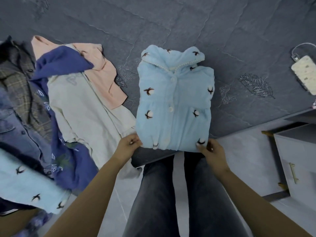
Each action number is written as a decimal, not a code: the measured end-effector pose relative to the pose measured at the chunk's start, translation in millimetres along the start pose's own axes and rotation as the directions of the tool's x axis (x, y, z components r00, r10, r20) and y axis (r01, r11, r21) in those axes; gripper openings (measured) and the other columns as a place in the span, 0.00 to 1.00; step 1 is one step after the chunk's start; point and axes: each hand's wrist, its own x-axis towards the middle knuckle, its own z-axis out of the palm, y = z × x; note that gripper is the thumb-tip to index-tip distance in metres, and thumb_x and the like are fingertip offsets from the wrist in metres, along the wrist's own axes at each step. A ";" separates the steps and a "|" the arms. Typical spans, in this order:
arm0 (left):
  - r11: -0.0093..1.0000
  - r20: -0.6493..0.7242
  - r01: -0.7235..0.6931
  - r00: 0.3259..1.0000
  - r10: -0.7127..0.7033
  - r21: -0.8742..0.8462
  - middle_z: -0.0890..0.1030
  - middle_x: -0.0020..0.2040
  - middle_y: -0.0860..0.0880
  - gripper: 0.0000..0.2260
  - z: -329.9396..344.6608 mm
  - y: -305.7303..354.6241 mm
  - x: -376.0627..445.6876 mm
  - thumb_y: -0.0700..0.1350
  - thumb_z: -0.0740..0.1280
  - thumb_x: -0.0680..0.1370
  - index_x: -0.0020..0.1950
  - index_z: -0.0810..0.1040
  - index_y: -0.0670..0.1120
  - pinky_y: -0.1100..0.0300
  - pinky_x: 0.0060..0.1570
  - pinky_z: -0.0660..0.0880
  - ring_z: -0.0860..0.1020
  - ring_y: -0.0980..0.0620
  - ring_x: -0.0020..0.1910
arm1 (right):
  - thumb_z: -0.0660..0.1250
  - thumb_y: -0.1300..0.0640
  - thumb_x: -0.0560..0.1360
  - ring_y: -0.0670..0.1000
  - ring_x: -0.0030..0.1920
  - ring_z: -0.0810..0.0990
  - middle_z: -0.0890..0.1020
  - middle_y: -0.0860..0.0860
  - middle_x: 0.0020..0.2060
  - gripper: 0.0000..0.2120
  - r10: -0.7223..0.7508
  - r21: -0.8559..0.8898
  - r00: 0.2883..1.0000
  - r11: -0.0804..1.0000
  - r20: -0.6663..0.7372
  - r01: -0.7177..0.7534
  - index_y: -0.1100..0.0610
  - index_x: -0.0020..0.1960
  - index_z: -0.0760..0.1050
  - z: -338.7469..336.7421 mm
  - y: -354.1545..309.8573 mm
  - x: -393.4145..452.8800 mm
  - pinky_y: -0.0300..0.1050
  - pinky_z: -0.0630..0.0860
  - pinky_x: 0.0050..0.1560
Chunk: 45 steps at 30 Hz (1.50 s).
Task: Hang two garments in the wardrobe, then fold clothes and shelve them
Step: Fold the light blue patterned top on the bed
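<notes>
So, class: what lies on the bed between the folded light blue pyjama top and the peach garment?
In the head view, only bare dark bedcover lies between the pyjama top and the peach garment.

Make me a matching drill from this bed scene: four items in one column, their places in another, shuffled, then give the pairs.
Items
1. light blue pyjama top
2. pink garment
3. plaid jacket
4. power bank

Places
A. far right of the grey bedspread, cable attached
B. far left edge of the pile
C. folded at the bed's near edge, its bottom corners pinched by the left hand and right hand
D. crumpled beside the cream garment, partly under the navy hood

Pairs: 1-C, 2-D, 3-B, 4-A
</notes>
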 end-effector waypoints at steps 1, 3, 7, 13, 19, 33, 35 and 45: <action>0.998 -0.046 -0.050 0.998 0.051 0.023 0.74 0.36 0.50 0.12 -1.4 2.5 -0.3 0.34 0.66 0.78 0.36 0.75 0.46 0.70 0.38 0.68 0.71 0.55 0.37 | 0.71 0.60 0.75 0.45 0.44 0.80 0.82 0.49 0.44 0.05 -0.018 -0.019 1.000 1.000 -0.004 0.018 0.57 0.50 0.77 -2.1 -3.3 1.7 0.38 0.77 0.47; 0.983 -0.126 -0.164 0.977 0.173 0.079 0.72 0.34 0.52 0.12 -15.4 3.0 -4.2 0.36 0.68 0.77 0.35 0.73 0.46 0.70 0.37 0.66 0.69 0.59 0.34 | 0.71 0.62 0.75 0.36 0.40 0.80 0.81 0.44 0.42 0.06 -0.068 -0.056 0.998 0.996 -0.014 0.068 0.55 0.49 0.76 -12.4 -9.0 3.3 0.27 0.74 0.41; 0.930 -0.211 -0.244 0.928 0.306 0.274 0.75 0.35 0.51 0.08 -56.6 -13.6 -11.0 0.40 0.70 0.76 0.37 0.76 0.43 0.72 0.37 0.66 0.71 0.59 0.36 | 0.71 0.62 0.74 0.40 0.40 0.78 0.81 0.47 0.41 0.05 -0.108 -0.130 0.994 0.986 -0.018 0.104 0.54 0.47 0.76 -37.5 -9.5 4.0 0.25 0.72 0.40; 0.925 0.142 -0.122 0.987 0.075 0.359 0.79 0.54 0.49 0.09 -51.9 -18.9 -2.6 0.36 0.68 0.77 0.55 0.79 0.46 0.69 0.51 0.68 0.75 0.55 0.53 | 0.74 0.64 0.71 0.45 0.46 0.82 0.84 0.52 0.49 0.13 0.075 -0.066 0.979 0.996 0.192 -0.064 0.59 0.54 0.78 -30.2 -2.4 0.1 0.30 0.76 0.43; 0.982 0.143 -0.015 0.989 0.043 -0.187 0.84 0.48 0.56 0.16 -18.7 24.9 12.5 0.58 0.68 0.75 0.54 0.81 0.48 0.70 0.42 0.76 0.82 0.59 0.47 | 0.70 0.44 0.74 0.43 0.55 0.81 0.83 0.45 0.57 0.22 0.071 0.179 0.994 0.980 0.086 -0.085 0.52 0.64 0.74 -6.7 -39.2 20.7 0.37 0.78 0.51; 0.503 -0.084 -0.595 0.590 0.803 0.626 0.63 0.76 0.47 0.21 27.0 73.0 43.4 0.50 0.62 0.79 0.72 0.68 0.49 0.52 0.74 0.54 0.58 0.51 0.76 | 0.71 0.44 0.74 0.44 0.54 0.81 0.80 0.45 0.56 0.18 0.006 0.357 0.988 0.933 -0.156 0.051 0.49 0.60 0.73 18.8 -81.9 66.0 0.38 0.78 0.51; 0.387 0.098 -0.526 0.677 0.729 0.758 0.53 0.80 0.48 0.24 56.1 78.7 55.5 0.57 0.55 0.82 0.78 0.59 0.55 0.44 0.75 0.44 0.48 0.48 0.79 | 0.70 0.42 0.74 0.45 0.54 0.80 0.79 0.48 0.56 0.21 0.003 0.323 0.987 0.945 -0.161 0.050 0.51 0.61 0.72 24.5 -92.8 80.8 0.40 0.77 0.54; 0.295 0.271 -0.522 0.754 0.598 0.800 0.48 0.80 0.52 0.23 84.9 61.3 77.3 0.60 0.50 0.82 0.78 0.56 0.60 0.42 0.73 0.37 0.44 0.52 0.79 | 0.70 0.60 0.76 0.49 0.48 0.77 0.77 0.50 0.46 0.10 0.081 0.257 0.974 0.966 -0.210 -0.025 0.56 0.51 0.69 11.2 -84.6 102.9 0.43 0.78 0.53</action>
